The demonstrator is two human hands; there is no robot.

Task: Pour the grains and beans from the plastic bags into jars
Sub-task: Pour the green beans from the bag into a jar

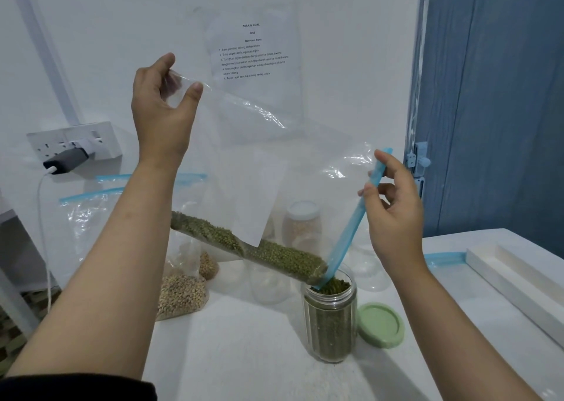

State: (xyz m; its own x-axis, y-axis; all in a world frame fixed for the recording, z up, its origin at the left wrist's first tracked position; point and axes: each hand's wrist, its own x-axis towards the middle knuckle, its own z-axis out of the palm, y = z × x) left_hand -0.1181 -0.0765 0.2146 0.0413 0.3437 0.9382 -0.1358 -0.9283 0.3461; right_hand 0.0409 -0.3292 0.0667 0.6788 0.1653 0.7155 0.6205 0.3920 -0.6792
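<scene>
A clear zip bag [274,156] with a blue zip strip hangs tilted over the table. My left hand [161,104] pinches its upper bottom corner high up. My right hand [393,214] pinches the blue zip edge on the right. Green beans [274,254] lie along the bag's lower edge and run down into an open clear jar [331,321], which is nearly full of green beans. The jar's green lid [380,324] lies flat on the table to its right.
A bag of tan beans [180,293] lies at left on the white table [244,355]. Behind stand a lidded jar of grains [302,226], empty clear jars [268,284] and more zip bags [88,214]. A white tray [515,281] sits at right; a wall socket [73,141] at left.
</scene>
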